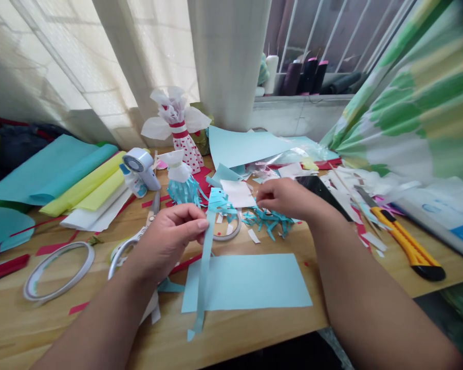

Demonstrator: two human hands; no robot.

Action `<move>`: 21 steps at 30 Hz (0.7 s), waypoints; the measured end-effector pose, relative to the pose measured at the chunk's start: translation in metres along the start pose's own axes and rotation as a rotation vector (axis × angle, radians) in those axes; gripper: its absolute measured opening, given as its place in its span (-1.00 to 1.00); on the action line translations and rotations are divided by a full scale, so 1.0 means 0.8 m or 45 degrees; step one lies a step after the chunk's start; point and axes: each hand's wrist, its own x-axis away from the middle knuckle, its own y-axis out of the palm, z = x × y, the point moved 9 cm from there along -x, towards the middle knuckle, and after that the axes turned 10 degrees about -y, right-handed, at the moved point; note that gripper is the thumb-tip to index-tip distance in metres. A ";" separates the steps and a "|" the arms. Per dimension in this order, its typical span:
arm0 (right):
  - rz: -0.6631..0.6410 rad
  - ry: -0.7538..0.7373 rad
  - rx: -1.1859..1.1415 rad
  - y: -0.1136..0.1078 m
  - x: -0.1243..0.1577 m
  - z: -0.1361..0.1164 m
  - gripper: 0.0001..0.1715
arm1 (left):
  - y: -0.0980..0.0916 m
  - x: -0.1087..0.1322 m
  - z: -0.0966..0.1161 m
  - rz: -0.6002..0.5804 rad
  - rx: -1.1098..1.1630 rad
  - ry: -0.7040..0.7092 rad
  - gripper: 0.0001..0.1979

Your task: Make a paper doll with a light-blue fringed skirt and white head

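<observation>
Between the thumb and fingers of my left hand is a long, narrow light blue paper strip, hanging down at a slant. Its lower end is bent, and darker blue fringed paper shows at its top. A light blue paper rectangle lies flat on the table, partly behind the strip. My right hand is curled closed above a heap of blue paper shreds; what its fingertips hold, if anything, is hidden. A white paper piece lies between the hands.
Tape rolls and scissors lie left. Behind stand a blue-fringed paper figure, a dotted paper figure, a glue bottle and a handheld fan. A yellow cutter knife and a dark phone lie right.
</observation>
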 end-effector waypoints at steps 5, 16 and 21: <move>-0.181 -0.031 0.118 0.032 -0.006 -0.012 -0.88 | 0.001 -0.003 0.000 0.030 0.041 -0.003 -0.87; -0.258 -0.047 0.104 0.049 -0.009 -0.019 -0.86 | 0.006 0.010 0.003 -0.077 0.398 -0.172 -0.83; -0.231 -0.075 -0.126 0.034 -0.004 -0.027 -0.92 | 0.009 0.017 0.010 -0.129 0.521 -0.146 -0.84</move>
